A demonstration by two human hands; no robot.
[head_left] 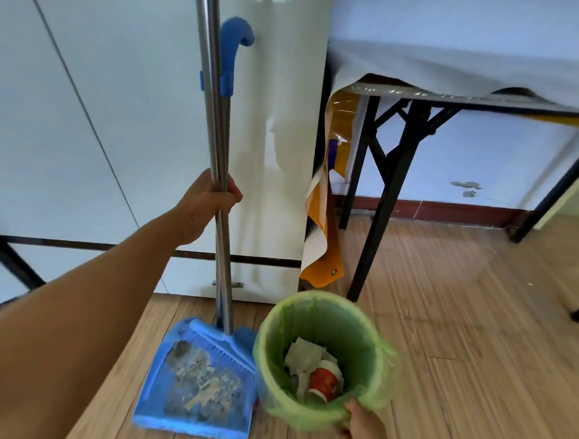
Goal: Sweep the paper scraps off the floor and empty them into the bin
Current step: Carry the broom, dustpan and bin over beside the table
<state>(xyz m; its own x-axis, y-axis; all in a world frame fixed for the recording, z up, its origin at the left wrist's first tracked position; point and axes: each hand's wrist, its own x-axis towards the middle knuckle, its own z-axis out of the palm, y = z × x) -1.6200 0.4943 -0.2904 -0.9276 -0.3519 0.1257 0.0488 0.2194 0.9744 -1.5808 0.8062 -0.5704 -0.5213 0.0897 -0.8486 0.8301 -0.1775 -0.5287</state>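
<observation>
My left hand (207, 201) grips two steel handles together: the broom handle (207, 85) and the dustpan handle with a blue hooked grip (231, 53). Both stand upright against a white cabinet. The blue dustpan (197, 383) rests on the wooden floor, stained with grey residue, with the blue broom head (218, 346) tucked at its back. Just right of it stands the bin (322, 358), lined with a green bag. It holds crumpled paper scraps (304, 354) and a red and white cup (325, 383). My right hand (361, 427) holds the bin's near rim.
A glossy white cabinet (120, 131) fills the left. A black-legged folding table (391, 190) with a grey cover stands at the right, and an orange and white sheet (324, 220) hangs off its corner. Wooden floor (475, 324) stretches to the right.
</observation>
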